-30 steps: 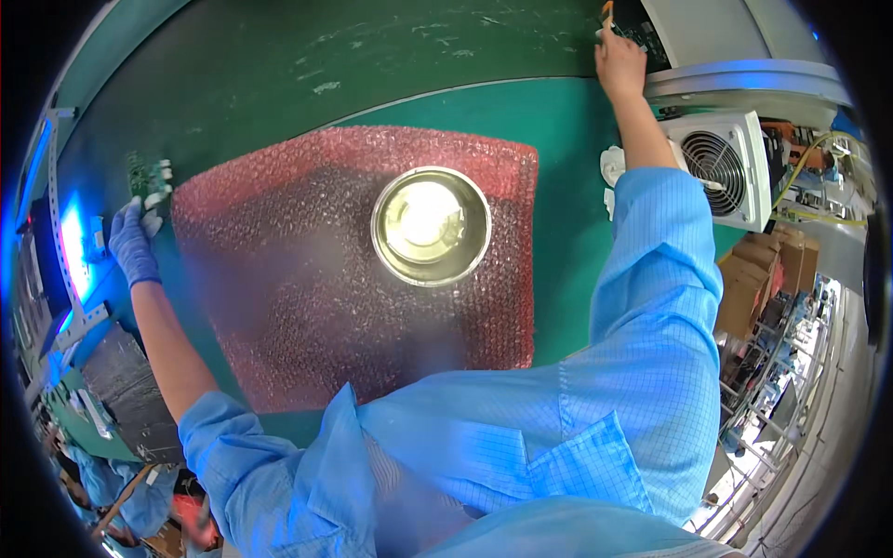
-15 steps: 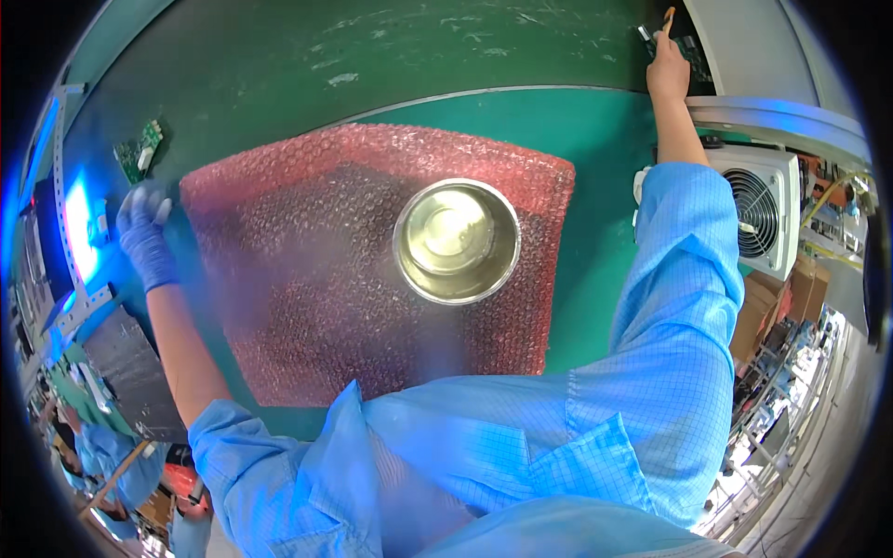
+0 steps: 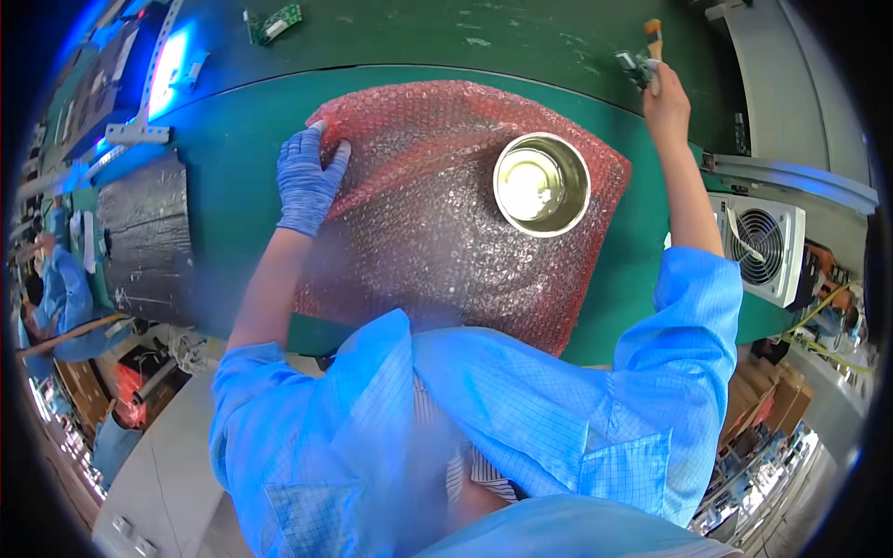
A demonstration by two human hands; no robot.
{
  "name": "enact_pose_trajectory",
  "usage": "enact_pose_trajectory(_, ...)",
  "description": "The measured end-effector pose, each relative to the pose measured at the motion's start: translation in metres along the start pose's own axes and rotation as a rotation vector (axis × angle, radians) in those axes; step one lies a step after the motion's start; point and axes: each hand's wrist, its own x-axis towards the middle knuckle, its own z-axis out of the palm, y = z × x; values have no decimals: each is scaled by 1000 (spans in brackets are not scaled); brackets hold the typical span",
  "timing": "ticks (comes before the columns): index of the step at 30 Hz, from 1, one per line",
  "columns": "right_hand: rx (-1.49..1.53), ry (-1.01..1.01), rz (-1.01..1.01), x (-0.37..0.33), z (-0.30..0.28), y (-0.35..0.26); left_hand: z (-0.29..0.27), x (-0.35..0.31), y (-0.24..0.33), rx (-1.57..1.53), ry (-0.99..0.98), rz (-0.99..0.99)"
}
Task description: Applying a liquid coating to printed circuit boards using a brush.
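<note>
The person's right hand (image 3: 666,102) is closed around an orange-bristled brush (image 3: 654,39), with a small circuit board (image 3: 634,68) at its fingertips. The gloved left hand (image 3: 309,177) is partly open, thumb apart from fingers, touching the upper left corner of the pink bubble wrap (image 3: 419,223); whether it grips cannot be told. A round metal bowl (image 3: 543,223) stands on the wrap's right part. Another green board (image 3: 273,25) lies farther off on the bench (image 3: 237,149).
</note>
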Motion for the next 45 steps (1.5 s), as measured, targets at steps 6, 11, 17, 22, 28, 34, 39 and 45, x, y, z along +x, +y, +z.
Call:
enact_pose_trajectory(6, 253, 60, -210, -2, -38, -123, -27, -12, -25, 147, -28, -103)
enact_pose_trajectory(11, 463, 133, -251, -21, -62, -211, -71, -19, 36, -325, 50, -54)
enact_pose_trajectory(17, 722, 88, -128, -55, -59, -300, -36, -50, 110, -1106, -52, -101)
enact_pose_trajectory(22, 845, 83, -59, -78, -41, -343, -15, -47, 108, -1796, 202, -319)
enact_pose_trajectory(28, 848, 63, -29, -96, -50, -344, -31, -71, 67, -1500, 79, -366)
enact_pose_trajectory(34, 890, 179, 222, -120, -77, -256, -50, -74, 26, -1705, 122, -440)
enact_pose_trajectory(39, 951, 69, 504, -143, -79, -179, -58, -72, 23, -1706, -53, -444)
enact_pose_trajectory(45, 725, -91, 581, -152, -72, -167, -44, -67, 43, -2014, -423, -429)
